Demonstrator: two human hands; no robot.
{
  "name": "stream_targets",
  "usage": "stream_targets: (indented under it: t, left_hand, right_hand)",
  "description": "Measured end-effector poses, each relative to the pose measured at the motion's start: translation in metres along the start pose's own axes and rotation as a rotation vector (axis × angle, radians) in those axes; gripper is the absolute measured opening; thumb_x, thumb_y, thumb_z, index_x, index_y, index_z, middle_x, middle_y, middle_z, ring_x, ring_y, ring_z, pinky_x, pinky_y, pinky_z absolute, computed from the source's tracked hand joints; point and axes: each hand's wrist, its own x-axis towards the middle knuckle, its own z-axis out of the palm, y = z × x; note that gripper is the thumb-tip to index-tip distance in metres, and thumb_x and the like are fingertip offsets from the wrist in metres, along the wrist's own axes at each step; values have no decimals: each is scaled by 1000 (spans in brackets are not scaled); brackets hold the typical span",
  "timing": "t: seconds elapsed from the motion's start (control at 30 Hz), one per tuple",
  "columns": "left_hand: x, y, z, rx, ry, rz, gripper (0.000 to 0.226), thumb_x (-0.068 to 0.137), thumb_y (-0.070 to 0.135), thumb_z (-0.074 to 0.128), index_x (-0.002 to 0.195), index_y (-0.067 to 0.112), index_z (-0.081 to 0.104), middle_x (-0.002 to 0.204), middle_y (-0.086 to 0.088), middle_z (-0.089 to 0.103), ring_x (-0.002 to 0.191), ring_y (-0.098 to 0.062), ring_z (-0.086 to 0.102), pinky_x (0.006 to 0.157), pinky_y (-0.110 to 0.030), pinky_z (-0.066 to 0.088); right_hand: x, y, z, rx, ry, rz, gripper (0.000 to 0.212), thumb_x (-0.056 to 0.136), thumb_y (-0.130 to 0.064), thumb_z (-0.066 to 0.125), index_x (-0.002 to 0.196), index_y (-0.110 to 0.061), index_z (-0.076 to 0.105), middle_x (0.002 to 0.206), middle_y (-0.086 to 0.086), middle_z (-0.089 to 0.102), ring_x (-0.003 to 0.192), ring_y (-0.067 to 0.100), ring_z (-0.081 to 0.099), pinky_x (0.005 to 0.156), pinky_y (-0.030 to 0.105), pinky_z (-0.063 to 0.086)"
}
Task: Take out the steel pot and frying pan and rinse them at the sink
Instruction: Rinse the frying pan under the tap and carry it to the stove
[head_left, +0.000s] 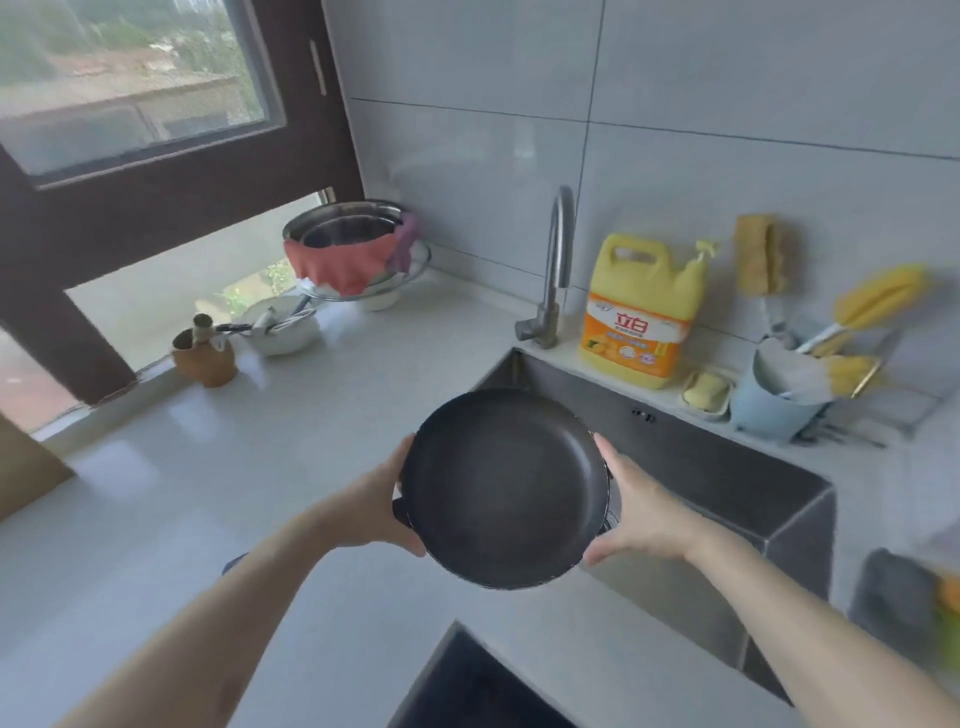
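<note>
Your white tabletop (322, 395) spreads out to the left of your fingers and wraps around the steel sink (727, 483), whose basin lies just beyond and to the right of them. Between your two hands you hold the frying pan (504, 488), dark and round, tilted so its inside faces you, over the near left corner of the sink. Your left hand (379, 504) grips the left rim with its fingers hidden behind the pan; your right hand (639, 514) presses the right rim, thumb along the edge, fingers clamped around the back. The handle is mostly hidden; only a dark stub shows by your left palm.

Beyond your fingers, the curved faucet (556, 270) stands at the sink's back left corner. Just right of it sits a big yellow detergent jug (644, 306) with an orange label bearing two large red Chinese characters, 立白; the smaller print is too blurred to read. Further right sit a soap dish (706, 392) and a pale blue holder (774, 400) of brushes.

Far off past your left fingers, stacked metal bowls (348, 228) draped with a red cloth (337, 267) stand by the window, with a white bowl (283, 330) of utensils nearby. No steel pot can be made out with certainty.
</note>
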Motion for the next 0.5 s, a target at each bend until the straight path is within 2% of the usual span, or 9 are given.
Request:
stream_targets:
  t: [0.13,0.2,0.3,0.33,0.4,0.47,0.5]
  left_hand:
    - [82,34,15,38,-115,40,117,58,6,87,132,67,21,107,7,65,88,-22,71,82,-44,59]
    - [113,47,21,63,-172,35,115,61,11,90,122,75,17,101,14,68,89,-11,70,83,-33,58]
    - [157,58,27,127,-242,20,117,63,20,91,124,68,3,109,30,57,98,12,56,81,-5,46]
    - [172,57,28,138,-269,12,119,63,20,90,127,65,0,113,34,53,101,16,52,81,-1,41]
    - [203,52,34,157,-321,-2,122,60,23,92,135,58,3,121,34,52,109,10,54,92,-6,41]
    - [233,44,41,192,-354,-4,135,53,31,94,147,51,-2,134,27,50,123,-3,52,107,-26,42]
    - [246,43,46,215,-377,-3,138,52,33,94,148,50,-5,140,23,48,128,-6,49,110,-32,40]
  right_hand:
    - [4,44,-45,11,78,116,155,35,-57,90,150,-44,-12,161,-14,6,148,12,13,118,40,23]
    - [8,63,-55,37,95,147,156,33,-59,89,150,-44,-12,161,-14,6,147,12,14,119,42,23]
    - [17,87,-62,99,113,194,156,34,-56,90,152,-40,-11,161,-15,6,147,9,15,119,39,22]
    - [21,95,-63,122,116,213,156,36,-53,90,152,-38,-11,161,-15,6,147,9,14,119,36,21]
    - [31,111,-63,159,117,246,155,38,-50,91,153,-37,-11,161,-15,5,147,7,13,118,33,21]
    - [42,126,-62,175,124,277,153,41,-48,92,153,-37,-12,161,-14,6,147,8,14,117,31,21]
    - [46,134,-60,178,131,300,151,43,-46,92,153,-36,-12,161,-14,8,147,9,15,115,31,20]
